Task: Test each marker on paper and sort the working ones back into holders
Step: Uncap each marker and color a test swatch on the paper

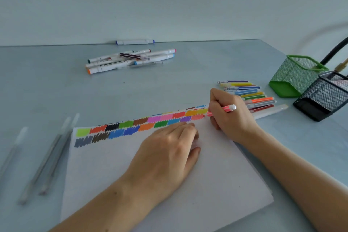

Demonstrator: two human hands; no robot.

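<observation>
Nearest the person, the left hand [169,149] lies on the sheet of paper [169,184], fingers loosely bent, pressing it to the table [56,90] and holding nothing. If that hand lifts, the sheet could slide under the strokes and smear a swatch. Left of the paper lie three clear pens [47,158], blurred here; a sweep of the forearm could roll them away.

Just beyond, the right hand [228,117] grips a pink marker [225,109] in a writing hold, tip down at the end of the second row of colour swatches [143,125], on a fresh pink patch. That patch sits close to the paper's right edge, so a long stroke could run onto the table.

Touching the back of the right hand's knuckles is a stack of thin markers [250,96]; a backward jerk could scatter it and mix tested with untested. Further right stand a green mesh holder [293,77] and a black mesh holder [323,98], both tilted in this wide view. Far across lies a heap of thick white markers [128,58], with one blue-capped marker [134,41] alone at the wall.
</observation>
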